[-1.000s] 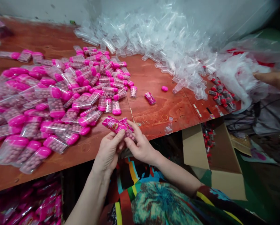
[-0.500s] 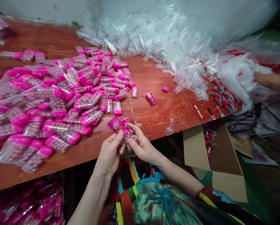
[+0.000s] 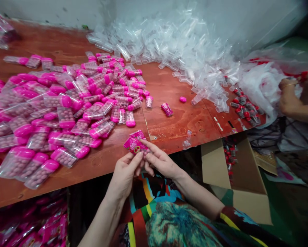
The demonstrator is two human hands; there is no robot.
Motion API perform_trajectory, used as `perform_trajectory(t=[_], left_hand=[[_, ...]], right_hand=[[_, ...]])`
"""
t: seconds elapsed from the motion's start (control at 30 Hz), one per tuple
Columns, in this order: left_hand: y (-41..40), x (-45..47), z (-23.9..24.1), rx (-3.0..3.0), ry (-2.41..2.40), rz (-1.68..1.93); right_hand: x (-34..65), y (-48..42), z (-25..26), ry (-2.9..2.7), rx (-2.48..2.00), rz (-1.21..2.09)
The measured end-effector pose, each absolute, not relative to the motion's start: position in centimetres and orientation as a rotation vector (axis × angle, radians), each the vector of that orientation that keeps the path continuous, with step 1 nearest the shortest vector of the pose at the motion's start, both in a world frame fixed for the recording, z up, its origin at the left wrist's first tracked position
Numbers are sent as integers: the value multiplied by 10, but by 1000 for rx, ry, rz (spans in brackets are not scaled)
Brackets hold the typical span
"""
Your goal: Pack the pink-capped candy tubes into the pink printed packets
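Note:
A pink printed wrapper [image 3: 134, 141] is pinched between my two hands, just above the table's front edge. My left hand [image 3: 126, 169] grips its lower part with thumb and fingers. From the other side my right hand [image 3: 162, 161] closes in, its index finger lying along the wrapper. Pink candy balls [image 3: 145, 151] show between the fingers; whatever contains them is mostly hidden. Farther up the table lie a pink wrapped piece [image 3: 167, 109] and a loose pink cap [image 3: 182, 99].
Filled candy bottles with pink caps [image 3: 66, 116] cover the left of the table. Clear empty tubes [image 3: 169, 44] are heaped at the back. Red-capped tubes [image 3: 246, 106] lie at right, by another person's hand [image 3: 290, 89]. Below stands a cardboard box [image 3: 251, 202].
The wrapper has turned and bunched together, its two parts now overlapping more. My hands have shifted slightly right. The other person's hand has come further into view.

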State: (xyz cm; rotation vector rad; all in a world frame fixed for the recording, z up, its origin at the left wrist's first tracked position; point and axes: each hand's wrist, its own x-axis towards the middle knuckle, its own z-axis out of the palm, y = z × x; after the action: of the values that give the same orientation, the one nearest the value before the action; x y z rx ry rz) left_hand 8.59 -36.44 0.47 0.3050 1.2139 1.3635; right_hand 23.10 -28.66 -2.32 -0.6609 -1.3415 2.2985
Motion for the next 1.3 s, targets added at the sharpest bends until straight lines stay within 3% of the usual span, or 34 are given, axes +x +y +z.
perform_trajectory(t=[0.43, 0.93, 1.1, 1.2, 1.3], left_hand=[[-345, 91, 20, 273, 1292, 1652], [-343, 106, 15, 382, 1328, 1543], [-348, 77, -2, 558, 1653, 1622], [-350, 65, -14, 766, 1908, 1594], [-350, 65, -21, 1032, 1981, 1584]], right_hand=[[235, -293, -39, -1135, -699, 2316], [234, -288, -39, -957, -765, 2212], [265, -245, -30, -1134, -1040, 1748], [271, -234, -27, -1617, -1140, 1295], [250, -243, -26, -2281, -965, 865]])
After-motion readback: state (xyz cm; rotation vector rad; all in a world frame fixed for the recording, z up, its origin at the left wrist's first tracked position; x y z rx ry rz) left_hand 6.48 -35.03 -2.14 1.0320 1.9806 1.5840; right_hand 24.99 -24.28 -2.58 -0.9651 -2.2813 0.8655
